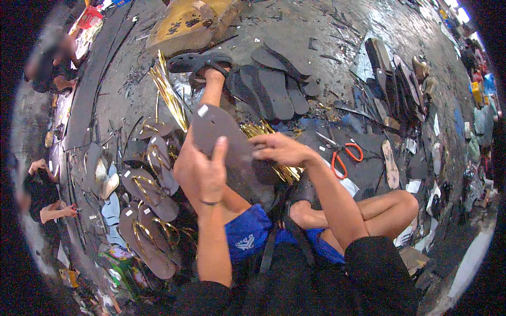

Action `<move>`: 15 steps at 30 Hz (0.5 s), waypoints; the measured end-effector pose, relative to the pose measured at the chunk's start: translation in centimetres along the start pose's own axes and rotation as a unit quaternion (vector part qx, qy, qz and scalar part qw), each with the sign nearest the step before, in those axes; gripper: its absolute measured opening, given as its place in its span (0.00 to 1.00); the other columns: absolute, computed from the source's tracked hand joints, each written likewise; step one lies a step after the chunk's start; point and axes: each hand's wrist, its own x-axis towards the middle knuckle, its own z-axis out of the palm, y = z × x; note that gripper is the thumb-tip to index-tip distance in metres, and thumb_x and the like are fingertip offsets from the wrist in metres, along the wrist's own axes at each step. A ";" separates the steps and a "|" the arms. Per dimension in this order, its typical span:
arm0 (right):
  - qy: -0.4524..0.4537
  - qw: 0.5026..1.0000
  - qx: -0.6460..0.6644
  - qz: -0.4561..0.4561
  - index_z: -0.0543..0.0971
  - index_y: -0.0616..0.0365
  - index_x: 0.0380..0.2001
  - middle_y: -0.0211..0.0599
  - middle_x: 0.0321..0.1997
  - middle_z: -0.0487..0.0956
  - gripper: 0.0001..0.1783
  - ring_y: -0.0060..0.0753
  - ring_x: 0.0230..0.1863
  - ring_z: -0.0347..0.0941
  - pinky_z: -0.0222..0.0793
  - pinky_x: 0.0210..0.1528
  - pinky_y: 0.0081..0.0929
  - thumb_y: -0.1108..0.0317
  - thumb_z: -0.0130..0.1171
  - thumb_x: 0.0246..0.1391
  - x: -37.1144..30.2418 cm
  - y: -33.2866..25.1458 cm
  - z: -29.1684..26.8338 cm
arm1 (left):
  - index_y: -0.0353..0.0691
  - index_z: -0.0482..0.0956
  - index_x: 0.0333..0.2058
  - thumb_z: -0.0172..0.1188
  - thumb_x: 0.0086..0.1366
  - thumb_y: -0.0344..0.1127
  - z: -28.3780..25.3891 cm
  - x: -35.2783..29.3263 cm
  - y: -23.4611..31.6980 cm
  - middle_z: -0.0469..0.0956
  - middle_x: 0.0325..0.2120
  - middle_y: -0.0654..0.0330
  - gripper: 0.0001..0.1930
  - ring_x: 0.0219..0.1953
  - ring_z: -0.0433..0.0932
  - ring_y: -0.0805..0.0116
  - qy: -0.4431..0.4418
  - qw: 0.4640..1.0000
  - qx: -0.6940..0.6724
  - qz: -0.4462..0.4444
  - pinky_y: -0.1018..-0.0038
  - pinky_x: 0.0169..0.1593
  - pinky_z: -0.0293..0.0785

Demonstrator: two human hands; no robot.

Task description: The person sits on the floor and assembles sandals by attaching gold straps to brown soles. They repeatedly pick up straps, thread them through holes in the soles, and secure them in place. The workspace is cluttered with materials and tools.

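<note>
My left hand (203,168) grips a dark brown sandal sole (219,124), its thumb lying on the upper face. The sole is held up in front of my knees, with a small white sticker near its far end. My right hand (282,150) is at the sole's right edge, fingers curled together and blurred at the tips; what they pinch cannot be made out. Behind that hand lies a bundle of shiny gold strips (287,171). More gold strips (167,92) lie beside my outstretched leg. Several brown sandals with gold straps (150,189) rest on the floor at the left.
Orange-handled scissors (345,158) lie to the right of my right hand. Dark loose soles (274,95) are piled ahead, with more soles (398,79) at the far right. A worn yellowish block (182,29) stands at the back. Other people (47,195) sit at the left edge.
</note>
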 end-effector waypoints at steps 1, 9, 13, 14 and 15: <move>-0.027 0.998 0.038 0.039 0.75 0.62 0.57 0.46 0.55 0.79 0.27 0.37 0.52 0.77 0.73 0.52 0.35 0.62 0.62 0.55 1.4 0.6 2.2 | 0.29 0.61 0.62 0.63 0.65 0.37 -1.0 -0.3 -2.5 0.72 0.55 0.48 0.32 0.57 0.71 0.58 0.032 0.987 -0.158 0.027 0.64 0.62 0.65; 0.229 0.862 -0.406 0.200 0.84 0.60 0.35 0.52 0.35 0.83 0.19 0.54 0.35 0.81 0.77 0.42 0.45 0.57 0.69 0.44 1.9 12.2 3.2 | 0.31 0.61 0.61 0.64 0.65 0.37 -2.0 -16.1 -14.4 0.72 0.55 0.47 0.31 0.57 0.71 0.57 0.013 0.993 -0.096 -0.062 0.64 0.61 0.66; 0.238 0.901 -0.323 0.166 0.86 0.56 0.30 0.51 0.33 0.84 0.16 0.52 0.37 0.82 0.76 0.45 0.45 0.54 0.68 0.44 0.6 11.3 1.1 | 0.29 0.60 0.60 0.65 0.65 0.38 -1.3 -17.3 -14.5 0.72 0.53 0.46 0.32 0.55 0.71 0.56 0.023 0.979 -0.172 -0.106 0.64 0.60 0.65; 0.237 0.913 -0.292 0.155 0.87 0.54 0.31 0.52 0.34 0.84 0.17 0.53 0.38 0.82 0.76 0.48 0.46 0.53 0.68 0.44 0.0 10.9 0.4 | 0.29 0.60 0.60 0.65 0.65 0.39 -1.1 -17.4 -14.1 0.72 0.52 0.45 0.33 0.55 0.72 0.56 0.026 0.977 -0.185 -0.108 0.64 0.60 0.65; 0.223 0.915 -0.298 0.158 0.87 0.54 0.33 0.49 0.33 0.84 0.21 0.53 0.38 0.82 0.76 0.47 0.45 0.50 0.70 0.42 -0.1 11.6 -0.5 | 0.31 0.60 0.62 0.67 0.63 0.37 -0.3 -17.6 -14.3 0.71 0.53 0.49 0.34 0.55 0.70 0.57 0.040 0.971 -0.213 -0.103 0.63 0.61 0.64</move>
